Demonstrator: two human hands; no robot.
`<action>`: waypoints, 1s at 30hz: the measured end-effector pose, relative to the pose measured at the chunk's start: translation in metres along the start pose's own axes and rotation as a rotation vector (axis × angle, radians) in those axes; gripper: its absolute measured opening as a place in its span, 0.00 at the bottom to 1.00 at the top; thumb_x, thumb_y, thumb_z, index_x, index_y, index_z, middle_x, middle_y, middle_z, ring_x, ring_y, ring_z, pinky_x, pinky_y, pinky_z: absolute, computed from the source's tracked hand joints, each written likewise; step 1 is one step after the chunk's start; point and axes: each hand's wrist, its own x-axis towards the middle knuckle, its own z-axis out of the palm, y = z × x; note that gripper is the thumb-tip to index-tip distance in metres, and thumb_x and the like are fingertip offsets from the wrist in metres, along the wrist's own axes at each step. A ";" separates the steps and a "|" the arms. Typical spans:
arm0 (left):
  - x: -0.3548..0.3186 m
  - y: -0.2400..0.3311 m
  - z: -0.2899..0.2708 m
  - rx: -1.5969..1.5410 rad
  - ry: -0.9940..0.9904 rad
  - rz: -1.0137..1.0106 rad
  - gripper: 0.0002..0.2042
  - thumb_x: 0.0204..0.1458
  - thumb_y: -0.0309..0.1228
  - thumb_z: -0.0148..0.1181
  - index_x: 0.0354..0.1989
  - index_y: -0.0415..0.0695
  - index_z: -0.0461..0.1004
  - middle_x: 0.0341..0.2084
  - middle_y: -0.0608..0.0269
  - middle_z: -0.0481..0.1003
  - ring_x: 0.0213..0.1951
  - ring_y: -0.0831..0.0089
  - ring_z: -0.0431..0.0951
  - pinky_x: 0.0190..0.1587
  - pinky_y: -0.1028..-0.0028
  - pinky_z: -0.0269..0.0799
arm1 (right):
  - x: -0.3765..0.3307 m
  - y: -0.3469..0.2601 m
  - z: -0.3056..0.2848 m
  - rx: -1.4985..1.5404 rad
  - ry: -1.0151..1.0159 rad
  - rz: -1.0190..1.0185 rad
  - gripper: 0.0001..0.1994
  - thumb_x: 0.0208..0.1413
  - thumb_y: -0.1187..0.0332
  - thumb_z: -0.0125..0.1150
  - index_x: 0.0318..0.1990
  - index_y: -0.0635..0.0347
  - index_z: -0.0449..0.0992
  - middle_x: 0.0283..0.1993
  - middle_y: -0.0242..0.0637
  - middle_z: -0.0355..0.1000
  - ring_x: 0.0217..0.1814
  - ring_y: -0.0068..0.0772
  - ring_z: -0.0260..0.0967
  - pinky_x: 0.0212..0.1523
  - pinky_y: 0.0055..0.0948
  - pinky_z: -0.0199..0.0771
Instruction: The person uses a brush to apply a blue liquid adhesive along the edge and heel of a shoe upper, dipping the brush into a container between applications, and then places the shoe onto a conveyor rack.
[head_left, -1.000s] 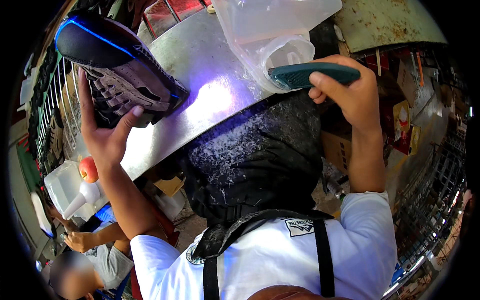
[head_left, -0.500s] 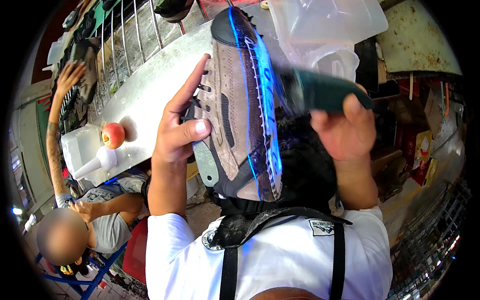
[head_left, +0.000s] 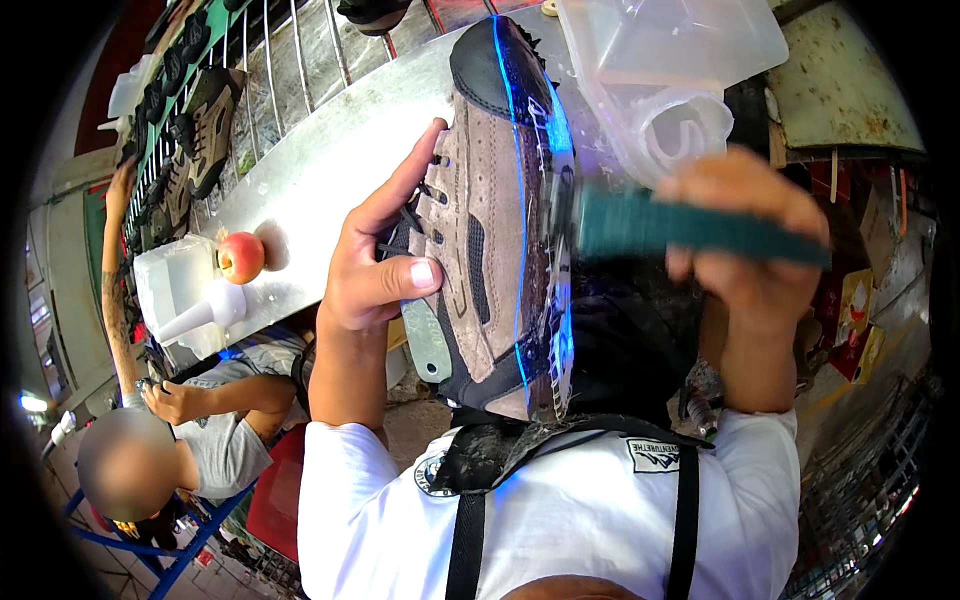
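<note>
A grey-brown suede shoe (head_left: 480, 250) with a black toe hangs upright before me, its toe pointing away. My left hand (head_left: 385, 250) is closed on its lace side, thumb on the upper and a finger stretched along the laces. A flat grey-green piece with a hole (head_left: 428, 345) sticks out beside the heel. My right hand (head_left: 750, 230) grips a dark green flat-handled tool (head_left: 640, 226). The tool's blurred tip meets the stitched edge of the sole, which is lit by blue light; the tip's kind cannot be made out.
On the metal bench (head_left: 330, 170) are an apple (head_left: 241, 258), a white nozzle bottle (head_left: 210, 308) and a clear tub (head_left: 170, 280). Translucent plastic containers (head_left: 670, 50) stand at the far right. Several shoes (head_left: 212, 130) sit on a rack, beside which a co-worker (head_left: 215, 425) sits.
The green tool has swung from a slant to nearly level, its tip now at the sole edge. My right hand has moved right and the shoe slightly right. The co-worker's raised hand has moved farther away.
</note>
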 end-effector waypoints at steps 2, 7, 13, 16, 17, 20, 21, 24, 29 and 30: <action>-0.002 0.002 0.002 0.009 0.007 0.018 0.54 0.35 0.36 0.75 0.73 0.30 0.52 0.68 0.41 0.63 0.69 0.57 0.65 0.73 0.64 0.51 | 0.009 0.001 -0.005 -0.170 -0.031 -0.034 0.13 0.55 0.70 0.69 0.44 0.70 0.78 0.42 0.52 0.79 0.37 0.41 0.80 0.39 0.31 0.81; -0.005 0.006 0.000 -0.022 0.003 -0.010 0.54 0.35 0.36 0.76 0.73 0.29 0.53 0.68 0.40 0.63 0.69 0.57 0.65 0.73 0.64 0.50 | 0.010 -0.013 -0.004 -0.206 -0.221 -0.082 0.12 0.51 0.71 0.72 0.41 0.69 0.79 0.39 0.51 0.80 0.38 0.45 0.82 0.38 0.34 0.84; -0.009 -0.007 -0.013 0.069 -0.105 0.116 0.53 0.31 0.35 0.77 0.71 0.28 0.57 0.67 0.41 0.65 0.69 0.57 0.65 0.73 0.64 0.49 | 0.024 0.006 -0.015 -0.129 -0.168 -0.242 0.10 0.55 0.75 0.67 0.44 0.69 0.77 0.41 0.50 0.79 0.38 0.41 0.79 0.37 0.34 0.83; -0.009 0.002 -0.013 0.092 -0.173 0.129 0.53 0.32 0.34 0.77 0.70 0.27 0.58 0.67 0.41 0.65 0.69 0.57 0.66 0.73 0.64 0.49 | 0.042 -0.006 -0.030 -0.303 -0.280 -0.234 0.10 0.55 0.78 0.65 0.44 0.70 0.76 0.43 0.54 0.78 0.40 0.44 0.78 0.40 0.37 0.81; -0.010 -0.004 -0.016 0.096 -0.150 0.122 0.53 0.32 0.33 0.77 0.70 0.27 0.58 0.67 0.41 0.65 0.69 0.57 0.66 0.73 0.64 0.49 | 0.049 -0.010 -0.035 -0.365 -0.321 -0.257 0.10 0.55 0.79 0.65 0.45 0.71 0.76 0.44 0.55 0.78 0.41 0.45 0.78 0.41 0.38 0.81; -0.009 -0.004 -0.019 0.113 -0.162 0.127 0.52 0.32 0.32 0.77 0.70 0.27 0.58 0.66 0.41 0.66 0.68 0.58 0.66 0.73 0.65 0.49 | 0.050 -0.018 -0.033 -0.493 -0.314 -0.257 0.11 0.55 0.78 0.65 0.45 0.71 0.76 0.44 0.54 0.78 0.42 0.46 0.79 0.43 0.38 0.80; -0.008 0.001 -0.017 0.114 -0.152 0.115 0.52 0.32 0.32 0.77 0.70 0.27 0.58 0.66 0.41 0.66 0.68 0.58 0.66 0.73 0.65 0.49 | 0.050 -0.021 -0.032 -0.531 -0.311 -0.242 0.11 0.55 0.77 0.65 0.45 0.70 0.76 0.44 0.54 0.78 0.43 0.46 0.79 0.44 0.38 0.81; -0.013 0.012 -0.009 0.120 -0.071 0.072 0.51 0.33 0.32 0.77 0.70 0.27 0.59 0.65 0.41 0.67 0.68 0.58 0.67 0.72 0.65 0.50 | 0.043 -0.012 -0.025 -0.470 -0.330 -0.253 0.12 0.55 0.74 0.67 0.45 0.70 0.76 0.42 0.54 0.78 0.42 0.45 0.80 0.42 0.36 0.82; -0.012 0.018 -0.006 0.161 -0.014 -0.018 0.51 0.33 0.34 0.78 0.70 0.28 0.60 0.65 0.42 0.68 0.67 0.59 0.68 0.72 0.66 0.51 | 0.020 -0.008 -0.012 -0.414 -0.294 -0.176 0.14 0.55 0.69 0.70 0.44 0.68 0.76 0.39 0.52 0.79 0.38 0.42 0.81 0.38 0.32 0.83; -0.010 0.018 -0.007 0.163 -0.017 -0.023 0.51 0.33 0.34 0.78 0.70 0.28 0.60 0.65 0.42 0.68 0.66 0.60 0.69 0.72 0.66 0.52 | 0.014 -0.008 -0.011 -0.399 -0.280 -0.153 0.14 0.55 0.68 0.70 0.44 0.68 0.76 0.38 0.51 0.79 0.37 0.42 0.81 0.37 0.32 0.83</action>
